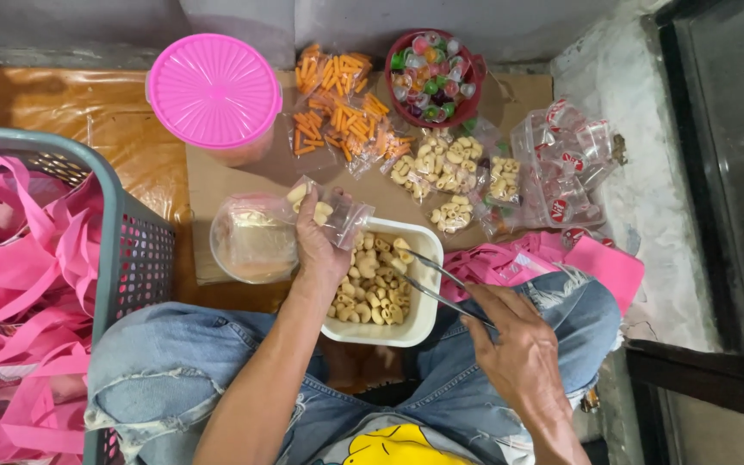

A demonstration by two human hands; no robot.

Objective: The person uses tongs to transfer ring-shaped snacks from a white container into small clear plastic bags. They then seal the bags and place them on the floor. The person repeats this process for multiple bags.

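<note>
Over the white tub [419, 323] of pale ring-shaped snacks [375, 288], the left hand [320, 245] has its fingers curled tight around a small clear bag [337, 211] with a few snacks in it, held at the tub's far-left rim. The right hand [518, 344] pinches thin metal tongs [437, 280], fingers pressed together on the handle end, tips poking into the tub. The tub sits between denim knees. Just left of the bag is a clear round container [251, 245], its walls glossy. Farther back on cardboard [208, 176]: a ribbed pink lid [213, 89], crinkly packets of orange sticks [337, 108], filled snack packets [449, 176], a red bowl [475, 73] of coloured jellies. A grey basket [122, 228] holds pink strips.
</note>
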